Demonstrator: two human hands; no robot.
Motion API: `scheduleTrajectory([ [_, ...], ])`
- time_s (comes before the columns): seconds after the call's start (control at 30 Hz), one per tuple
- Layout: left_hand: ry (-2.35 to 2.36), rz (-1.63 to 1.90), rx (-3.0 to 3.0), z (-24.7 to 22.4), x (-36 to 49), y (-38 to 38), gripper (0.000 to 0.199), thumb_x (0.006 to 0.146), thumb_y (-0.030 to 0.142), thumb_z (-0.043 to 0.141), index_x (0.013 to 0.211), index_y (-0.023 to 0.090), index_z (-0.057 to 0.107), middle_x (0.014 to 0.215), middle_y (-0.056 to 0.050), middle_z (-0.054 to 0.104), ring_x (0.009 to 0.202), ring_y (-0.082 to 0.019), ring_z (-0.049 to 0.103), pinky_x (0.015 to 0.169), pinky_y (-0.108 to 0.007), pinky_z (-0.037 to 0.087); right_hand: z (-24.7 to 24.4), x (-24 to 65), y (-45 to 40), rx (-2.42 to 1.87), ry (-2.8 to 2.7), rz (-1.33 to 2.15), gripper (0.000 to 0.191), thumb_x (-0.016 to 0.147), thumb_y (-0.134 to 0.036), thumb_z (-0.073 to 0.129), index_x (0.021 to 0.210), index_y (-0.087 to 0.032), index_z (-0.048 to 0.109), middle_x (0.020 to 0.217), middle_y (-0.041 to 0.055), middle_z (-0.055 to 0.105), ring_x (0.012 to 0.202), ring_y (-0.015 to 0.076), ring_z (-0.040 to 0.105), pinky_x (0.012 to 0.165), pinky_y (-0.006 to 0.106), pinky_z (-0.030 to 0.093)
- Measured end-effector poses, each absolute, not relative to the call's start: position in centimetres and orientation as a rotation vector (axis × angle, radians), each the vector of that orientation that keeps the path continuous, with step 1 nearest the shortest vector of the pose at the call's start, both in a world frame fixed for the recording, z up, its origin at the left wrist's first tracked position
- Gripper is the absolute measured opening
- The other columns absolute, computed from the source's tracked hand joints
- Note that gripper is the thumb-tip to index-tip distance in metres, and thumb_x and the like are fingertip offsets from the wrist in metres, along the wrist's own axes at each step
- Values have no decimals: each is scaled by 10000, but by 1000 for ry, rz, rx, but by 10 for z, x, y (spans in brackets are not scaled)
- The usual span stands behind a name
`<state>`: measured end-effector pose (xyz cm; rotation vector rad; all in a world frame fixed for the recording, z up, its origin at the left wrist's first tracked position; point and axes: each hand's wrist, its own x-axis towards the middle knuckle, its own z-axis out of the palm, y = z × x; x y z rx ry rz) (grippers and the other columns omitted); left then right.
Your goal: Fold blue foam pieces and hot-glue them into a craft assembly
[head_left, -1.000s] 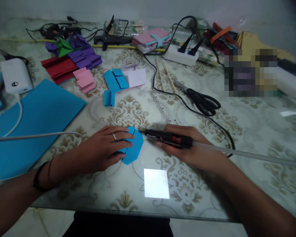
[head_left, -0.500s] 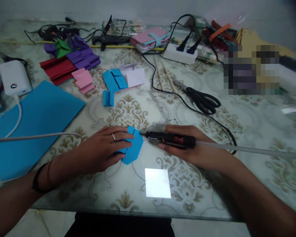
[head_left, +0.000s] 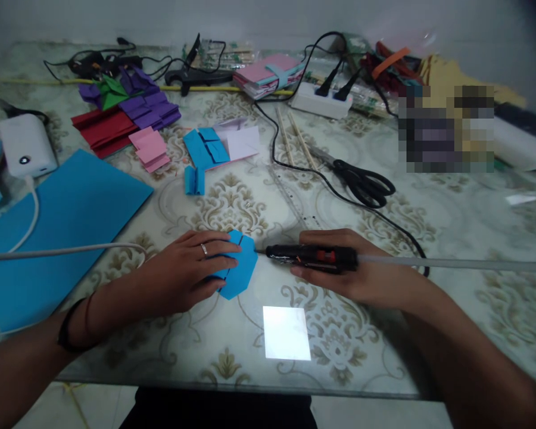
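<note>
My left hand (head_left: 185, 275) lies flat on a folded blue paper piece (head_left: 241, 268), pressing it onto the glass table (head_left: 232, 339); a ring shows on one finger. My right hand (head_left: 352, 271) grips a black glue gun (head_left: 312, 257) with an orange trigger and a clear glue stick (head_left: 451, 263) trailing to the right. The gun's nozzle points left and sits at the right edge of the blue piece.
Black scissors (head_left: 364, 185), a ruler (head_left: 295, 199) and two wooden sticks (head_left: 295, 140) lie behind my hands. A large blue sheet (head_left: 67, 208), a white power bank (head_left: 27, 146), folded red, purple, pink and blue papers (head_left: 134, 116) and a power strip (head_left: 319, 101) sit farther back.
The glue gun has drawn slightly right and levelled out, its tip now at the blue piece's right edge. My left hand stays pressed on the paper.
</note>
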<state>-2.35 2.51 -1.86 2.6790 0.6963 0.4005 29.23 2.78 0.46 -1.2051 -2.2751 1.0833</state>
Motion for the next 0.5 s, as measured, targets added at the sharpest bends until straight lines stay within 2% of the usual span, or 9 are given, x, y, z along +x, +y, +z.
scheduleTrajectory([
  [0.27,701,382,2667,-17,-24,24,259,1010,215,608,1258,184,678,1398,-104,704,1369,-303,597,1160,-514,488,7,290,27,-1195,-2287,1097,290,922,-292,704,700,-227,529,631,-34,546,534,120,501,486,272,400],
  [0.5,689,381,2677,-17,-24,24,264,1013,210,615,1269,185,670,1376,-90,723,1376,-302,597,1164,-508,484,4,285,23,-1202,-2297,1064,230,961,-326,677,777,-217,593,687,-17,557,595,139,523,548,289,422],
])
